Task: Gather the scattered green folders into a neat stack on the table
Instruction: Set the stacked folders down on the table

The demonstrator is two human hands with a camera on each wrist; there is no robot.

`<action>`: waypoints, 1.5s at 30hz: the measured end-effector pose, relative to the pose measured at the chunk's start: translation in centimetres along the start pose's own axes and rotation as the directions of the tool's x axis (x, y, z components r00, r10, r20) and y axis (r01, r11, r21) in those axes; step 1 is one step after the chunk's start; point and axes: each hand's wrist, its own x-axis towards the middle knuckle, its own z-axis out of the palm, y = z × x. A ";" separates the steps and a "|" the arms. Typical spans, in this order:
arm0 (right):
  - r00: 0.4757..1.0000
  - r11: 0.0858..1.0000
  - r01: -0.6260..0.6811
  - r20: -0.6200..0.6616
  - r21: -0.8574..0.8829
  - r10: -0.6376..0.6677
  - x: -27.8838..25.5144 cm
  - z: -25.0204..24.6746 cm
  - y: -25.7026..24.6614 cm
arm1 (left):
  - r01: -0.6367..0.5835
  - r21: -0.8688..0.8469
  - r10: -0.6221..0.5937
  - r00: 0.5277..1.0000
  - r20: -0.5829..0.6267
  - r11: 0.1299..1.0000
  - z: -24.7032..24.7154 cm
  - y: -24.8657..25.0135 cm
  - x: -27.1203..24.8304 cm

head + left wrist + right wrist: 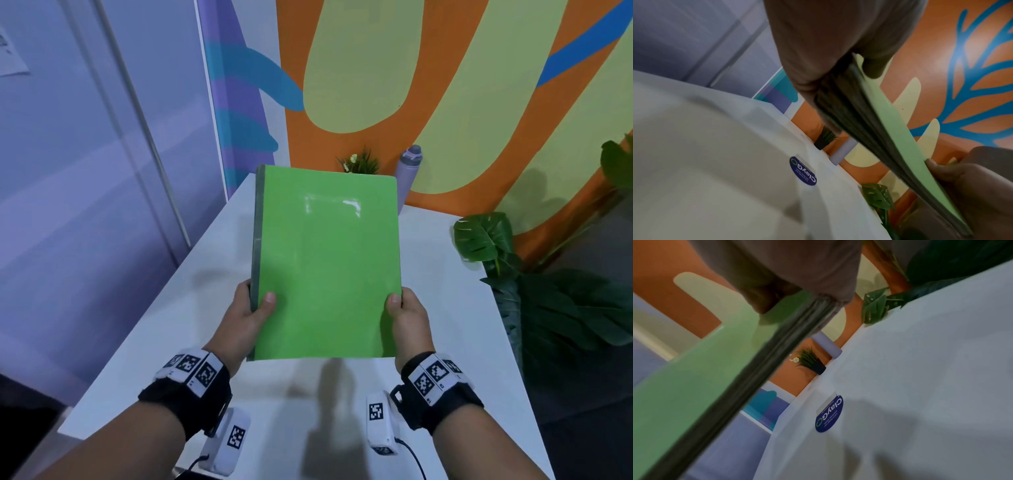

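A stack of green folders (327, 263) hangs in the air above the white table (191, 308), its covers aligned and its layered edges showing in both wrist views. My left hand (251, 313) grips the stack's near left edge, thumb on top. On the near right edge my right hand (404, 317) holds it the same way. The left wrist view shows the stack (894, 129) edge-on, pinched by my left hand (838, 65), with the right hand (962, 175) at its far side. In the right wrist view the stack (701, 369) runs from my right hand (787, 292).
At the table's back edge stand a small potted plant (359, 162) and a lilac bottle (409, 171). A large leafy plant (534, 274) is beside the table's right side. A blue round sticker (829, 413) lies on the tabletop under the stack. A painted wall is behind.
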 end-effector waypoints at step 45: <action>0.691 0.535 -0.355 -0.170 0.767 0.702 19.0 -4.1 11.7 | 0.259 0.895 -0.363 0.924 -0.120 0.364 -3.6 -14.6 8.3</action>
